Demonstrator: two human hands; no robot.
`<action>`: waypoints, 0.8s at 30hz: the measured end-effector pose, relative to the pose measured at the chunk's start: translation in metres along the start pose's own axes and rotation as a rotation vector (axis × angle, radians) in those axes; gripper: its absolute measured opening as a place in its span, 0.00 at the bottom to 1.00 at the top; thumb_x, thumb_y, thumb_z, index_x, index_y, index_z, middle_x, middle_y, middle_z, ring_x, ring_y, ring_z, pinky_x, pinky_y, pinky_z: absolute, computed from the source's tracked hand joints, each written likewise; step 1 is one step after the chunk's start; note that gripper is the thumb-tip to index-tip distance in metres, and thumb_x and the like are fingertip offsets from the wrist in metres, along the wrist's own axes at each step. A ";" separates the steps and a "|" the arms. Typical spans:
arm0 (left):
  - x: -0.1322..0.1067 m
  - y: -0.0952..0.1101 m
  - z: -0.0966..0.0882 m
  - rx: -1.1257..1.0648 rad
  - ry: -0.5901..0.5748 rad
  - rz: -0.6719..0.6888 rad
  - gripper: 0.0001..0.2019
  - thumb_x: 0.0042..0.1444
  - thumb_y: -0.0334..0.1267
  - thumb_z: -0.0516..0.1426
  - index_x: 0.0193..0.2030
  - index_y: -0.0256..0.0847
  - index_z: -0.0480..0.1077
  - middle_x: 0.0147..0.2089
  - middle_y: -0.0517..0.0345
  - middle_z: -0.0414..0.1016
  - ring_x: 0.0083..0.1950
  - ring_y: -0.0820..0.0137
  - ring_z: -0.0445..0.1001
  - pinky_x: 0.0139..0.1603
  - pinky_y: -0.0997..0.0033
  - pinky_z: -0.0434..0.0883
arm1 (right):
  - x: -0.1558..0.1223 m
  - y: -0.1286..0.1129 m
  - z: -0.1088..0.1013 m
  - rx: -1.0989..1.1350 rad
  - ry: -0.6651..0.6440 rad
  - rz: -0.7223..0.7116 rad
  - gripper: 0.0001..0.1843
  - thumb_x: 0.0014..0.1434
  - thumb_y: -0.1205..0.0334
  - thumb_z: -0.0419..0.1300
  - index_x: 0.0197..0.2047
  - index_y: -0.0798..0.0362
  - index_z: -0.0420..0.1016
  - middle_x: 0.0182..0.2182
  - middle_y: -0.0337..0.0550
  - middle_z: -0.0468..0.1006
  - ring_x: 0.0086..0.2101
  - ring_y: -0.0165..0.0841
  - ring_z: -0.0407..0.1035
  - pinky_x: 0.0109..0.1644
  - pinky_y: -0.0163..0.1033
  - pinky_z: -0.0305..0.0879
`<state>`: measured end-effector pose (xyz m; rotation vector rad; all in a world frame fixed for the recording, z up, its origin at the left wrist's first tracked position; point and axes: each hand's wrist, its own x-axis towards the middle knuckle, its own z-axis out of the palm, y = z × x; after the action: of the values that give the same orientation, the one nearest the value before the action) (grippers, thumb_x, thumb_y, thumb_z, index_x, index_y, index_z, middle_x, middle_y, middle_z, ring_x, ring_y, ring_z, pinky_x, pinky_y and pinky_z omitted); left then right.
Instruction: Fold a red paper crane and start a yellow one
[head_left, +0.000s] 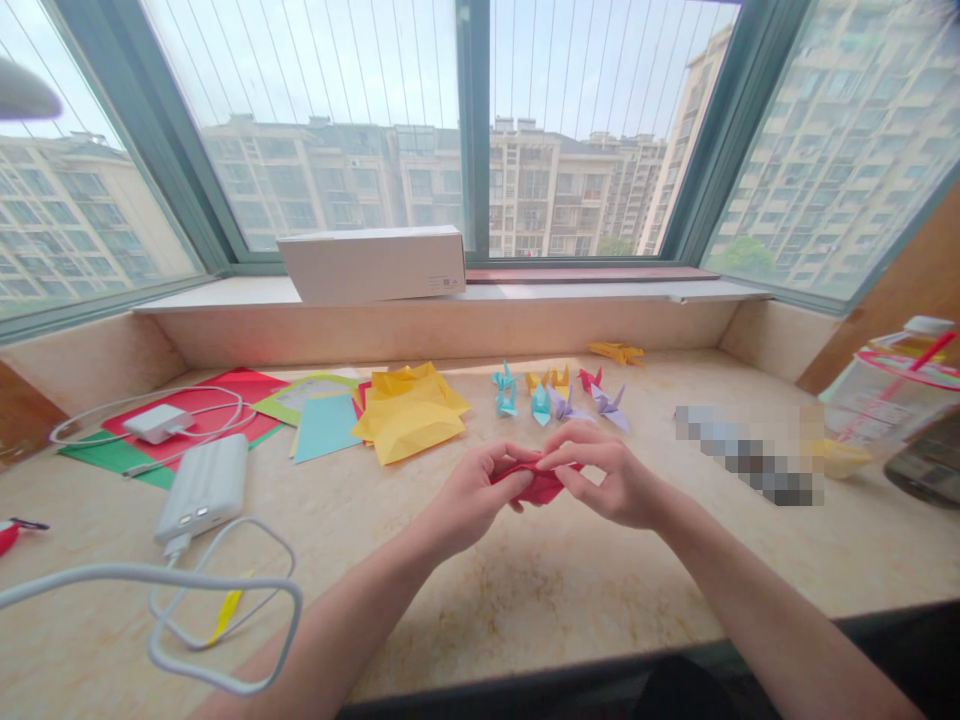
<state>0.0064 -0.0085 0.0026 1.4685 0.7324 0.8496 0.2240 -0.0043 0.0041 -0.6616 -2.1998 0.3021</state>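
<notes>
A folded piece of red origami paper (541, 487) is held between both hands above the stone counter. My left hand (480, 490) pinches its left side, thumb in front. My right hand (611, 475) grips the top and right side with thumb and fingers. The fingers cover part of the folds, so the exact shape is hidden. Just beyond the hands stand several small folded paper cranes: blue ones (540, 404), purple ones (611, 408), a red one (589, 380) and yellow ones (556, 379).
Yellow folded sheets (412, 420), a light-blue sheet (326, 430) and red paper (240, 385) lie at left. Nearer are a white power bank (204, 485), a charger (157, 423) and a looping cable (225, 580). A plastic cup (877, 400) stands right; a white box (375, 265) rests on the sill.
</notes>
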 end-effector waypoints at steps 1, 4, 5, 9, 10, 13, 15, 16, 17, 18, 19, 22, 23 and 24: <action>0.000 0.000 0.000 0.001 0.006 0.002 0.13 0.59 0.43 0.61 0.44 0.36 0.72 0.39 0.46 0.83 0.40 0.62 0.81 0.34 0.69 0.71 | 0.000 0.000 0.000 0.001 -0.006 0.001 0.11 0.62 0.70 0.59 0.44 0.49 0.79 0.40 0.45 0.78 0.41 0.37 0.72 0.48 0.46 0.66; -0.001 0.001 0.001 -0.006 0.016 -0.006 0.14 0.59 0.44 0.60 0.45 0.36 0.72 0.37 0.47 0.83 0.39 0.62 0.81 0.34 0.69 0.71 | 0.001 0.001 0.002 -0.021 -0.011 -0.024 0.08 0.61 0.66 0.62 0.44 0.49 0.79 0.40 0.45 0.78 0.41 0.37 0.72 0.48 0.46 0.66; -0.002 0.002 0.001 -0.017 0.015 -0.012 0.15 0.59 0.45 0.60 0.46 0.36 0.72 0.37 0.47 0.82 0.39 0.62 0.80 0.35 0.69 0.71 | 0.001 0.002 0.002 -0.033 -0.007 -0.035 0.08 0.61 0.65 0.63 0.44 0.49 0.79 0.39 0.44 0.78 0.41 0.36 0.72 0.47 0.46 0.66; -0.003 0.006 0.005 -0.080 0.028 -0.037 0.18 0.60 0.50 0.59 0.45 0.35 0.71 0.40 0.45 0.82 0.42 0.60 0.81 0.37 0.67 0.72 | 0.001 0.005 0.005 -0.062 0.007 -0.065 0.08 0.63 0.65 0.62 0.45 0.48 0.79 0.39 0.44 0.79 0.40 0.35 0.72 0.47 0.45 0.66; -0.003 0.006 0.005 -0.089 0.041 -0.042 0.19 0.60 0.51 0.58 0.44 0.35 0.71 0.40 0.44 0.82 0.42 0.60 0.81 0.37 0.67 0.73 | 0.001 0.006 0.005 -0.063 0.012 -0.074 0.08 0.63 0.65 0.62 0.45 0.48 0.79 0.39 0.44 0.79 0.40 0.35 0.72 0.46 0.45 0.66; -0.003 0.007 0.007 -0.080 0.082 -0.053 0.18 0.60 0.51 0.57 0.43 0.35 0.70 0.38 0.45 0.82 0.41 0.60 0.81 0.36 0.67 0.73 | 0.000 0.007 0.006 -0.070 0.021 -0.083 0.09 0.64 0.65 0.61 0.46 0.48 0.79 0.40 0.45 0.78 0.41 0.36 0.72 0.46 0.45 0.68; -0.003 0.007 0.006 -0.069 0.078 -0.053 0.17 0.60 0.50 0.58 0.44 0.36 0.70 0.38 0.45 0.82 0.41 0.60 0.81 0.37 0.67 0.73 | 0.000 0.007 0.007 -0.062 0.029 -0.078 0.10 0.64 0.66 0.60 0.47 0.47 0.79 0.40 0.46 0.78 0.42 0.36 0.72 0.46 0.45 0.69; -0.003 0.007 0.005 -0.066 0.071 -0.052 0.17 0.60 0.50 0.59 0.45 0.36 0.70 0.39 0.45 0.82 0.42 0.60 0.81 0.37 0.67 0.73 | 0.000 0.008 0.007 -0.053 0.035 -0.076 0.10 0.64 0.66 0.60 0.47 0.47 0.79 0.41 0.46 0.78 0.42 0.36 0.72 0.46 0.45 0.69; -0.003 0.007 0.004 -0.064 0.062 -0.050 0.17 0.60 0.49 0.59 0.45 0.36 0.70 0.39 0.45 0.82 0.42 0.60 0.81 0.37 0.67 0.72 | 0.000 0.008 0.007 -0.042 0.040 -0.074 0.11 0.65 0.66 0.59 0.48 0.47 0.79 0.41 0.46 0.78 0.42 0.37 0.72 0.47 0.46 0.69; -0.003 0.007 0.004 -0.064 0.054 -0.047 0.17 0.60 0.49 0.59 0.45 0.37 0.70 0.39 0.45 0.82 0.42 0.60 0.81 0.37 0.67 0.72 | 0.000 0.008 0.008 -0.034 0.045 -0.074 0.11 0.65 0.67 0.59 0.48 0.47 0.79 0.41 0.46 0.78 0.43 0.37 0.72 0.47 0.46 0.69; -0.003 0.006 0.003 -0.066 0.047 -0.046 0.17 0.60 0.49 0.59 0.46 0.37 0.70 0.40 0.44 0.82 0.42 0.60 0.81 0.37 0.68 0.72 | 0.000 0.008 0.008 -0.029 0.048 -0.074 0.11 0.65 0.67 0.59 0.48 0.47 0.79 0.41 0.46 0.78 0.43 0.37 0.72 0.47 0.46 0.70; -0.003 0.006 0.002 -0.093 0.041 -0.044 0.19 0.59 0.49 0.60 0.49 0.38 0.67 0.39 0.45 0.82 0.42 0.59 0.81 0.36 0.68 0.71 | 0.000 0.008 0.009 -0.032 0.053 -0.080 0.12 0.65 0.67 0.59 0.49 0.47 0.78 0.42 0.47 0.77 0.43 0.37 0.72 0.47 0.46 0.70; -0.003 0.006 0.002 -0.103 0.046 -0.045 0.20 0.59 0.49 0.60 0.52 0.38 0.66 0.38 0.45 0.83 0.41 0.59 0.81 0.35 0.68 0.71 | 0.000 0.008 0.009 -0.034 0.056 -0.083 0.12 0.65 0.67 0.58 0.49 0.47 0.78 0.42 0.47 0.77 0.44 0.37 0.71 0.47 0.46 0.70; -0.003 0.007 0.002 -0.109 0.054 -0.046 0.23 0.58 0.49 0.61 0.54 0.39 0.65 0.37 0.46 0.83 0.39 0.60 0.81 0.35 0.68 0.71 | 0.000 0.007 0.010 -0.034 0.060 -0.084 0.12 0.65 0.67 0.58 0.50 0.47 0.78 0.42 0.47 0.77 0.44 0.38 0.71 0.47 0.46 0.71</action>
<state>0.0063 -0.0128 0.0092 1.3312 0.7460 0.8835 0.2193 0.0021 -0.0052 -0.5870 -2.1726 0.1993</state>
